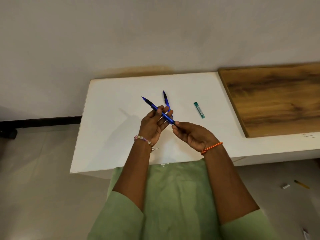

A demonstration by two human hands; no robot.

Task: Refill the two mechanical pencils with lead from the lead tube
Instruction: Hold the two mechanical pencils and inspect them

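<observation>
My left hand (153,125) holds a blue mechanical pencil (152,106) by its barrel above the white table (110,135), tip pointing up and to the left. My right hand (192,135) pinches that pencil's rear end between thumb and fingers. A second blue mechanical pencil (165,99) lies on the table just behind my left hand, tip pointing away, its lower part hidden by my fingers. The green lead tube (199,110) lies flat on the table to the right of both hands, untouched.
A wooden board (277,99) covers the table's right part. The wall stands right behind the table. On the floor at the lower right lie a yellow pencil (302,184) and a small white object (285,186). My green clothing fills the bottom.
</observation>
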